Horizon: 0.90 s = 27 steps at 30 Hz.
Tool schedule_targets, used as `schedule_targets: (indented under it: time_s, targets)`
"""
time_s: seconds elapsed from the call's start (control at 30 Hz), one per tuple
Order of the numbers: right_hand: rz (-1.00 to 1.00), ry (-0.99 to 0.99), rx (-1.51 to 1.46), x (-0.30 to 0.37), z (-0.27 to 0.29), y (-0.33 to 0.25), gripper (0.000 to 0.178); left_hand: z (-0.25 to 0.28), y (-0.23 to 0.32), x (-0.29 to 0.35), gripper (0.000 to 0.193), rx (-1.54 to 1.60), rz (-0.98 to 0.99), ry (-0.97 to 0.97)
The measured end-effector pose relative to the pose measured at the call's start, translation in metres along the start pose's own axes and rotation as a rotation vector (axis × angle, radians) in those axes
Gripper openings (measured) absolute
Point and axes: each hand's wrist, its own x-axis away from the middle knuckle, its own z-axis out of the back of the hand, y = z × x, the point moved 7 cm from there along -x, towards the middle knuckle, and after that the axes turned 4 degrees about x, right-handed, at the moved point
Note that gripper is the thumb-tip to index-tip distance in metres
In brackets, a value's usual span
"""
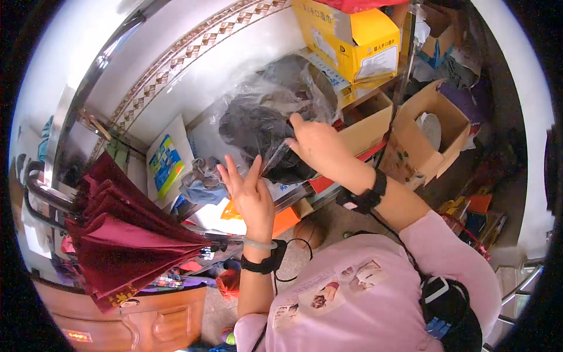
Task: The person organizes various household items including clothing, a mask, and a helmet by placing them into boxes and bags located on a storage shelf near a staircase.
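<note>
A clear plastic bag (319, 88) with dark, cloth-like contents (252, 123) lies on a shelf against the tiled wall. My right hand (322, 146) is closed on the near side of this bag, and a strip of the film stretches down from its thumb. Just left of it, my left hand (249, 190) is raised with the fingers spread and nothing in the palm. Its fingertips are close to the bag's near edge; whether they touch the film I cannot tell. Crumpled grey-blue cloth (202, 185) lies beside my left fingers.
A folded dark red umbrella (129, 229) hangs at the left. Behind the bag on the right stands a yellow carton (352, 44). Open cardboard boxes (431, 138) sit farther right. A wooden cabinet (129, 320) is at lower left, and a printed white bag (170, 155) leans on the wall.
</note>
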Motion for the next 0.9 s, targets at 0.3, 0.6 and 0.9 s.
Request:
schedule_targets:
  time_s: [0.3,0.6,0.9]
  targets:
    - [0.069,0.238,-0.393,-0.044,-0.071,0.031,0.039,0.002,0.005,-0.008,0.034,0.436,0.035,-0.009]
    - [0.003,-0.181,-0.220,-0.002,-0.042,0.036,0.065,-0.014,-0.065,0.042,0.041,0.892,0.652,0.240]
    - [0.188,-0.726,-0.827,0.051,0.014,0.010,0.033,-0.065,-0.091,0.051,0.010,1.219,1.093,-0.365]
